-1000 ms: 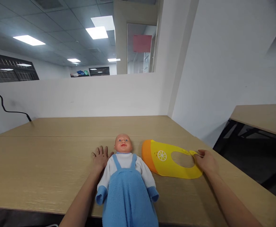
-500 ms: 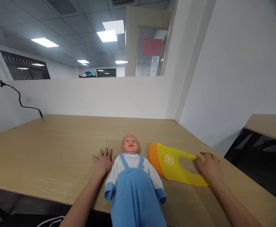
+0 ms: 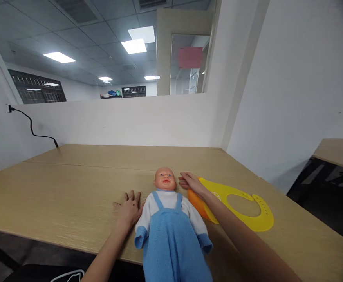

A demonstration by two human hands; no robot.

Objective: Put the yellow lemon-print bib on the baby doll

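near centre, a baby doll [image 3: 173, 227] in blue dungarees lies face up on the wood-grain tabletop [image 3: 71, 196]. left of its shoulder, the left hand [image 3: 130, 211] rests with fingers spread, gripping nothing. at right, the yellow bib [image 3: 227, 189] lies flat, its orange end [image 3: 197, 201] partly covered. the right hand [image 3: 190, 182], fingers loosely extended and apparently empty, has left the bib's neck end for the doll's head, so that end now lies unheld; bib contact cannot be told. far left: black gooseneck holder [image 3: 31, 124].
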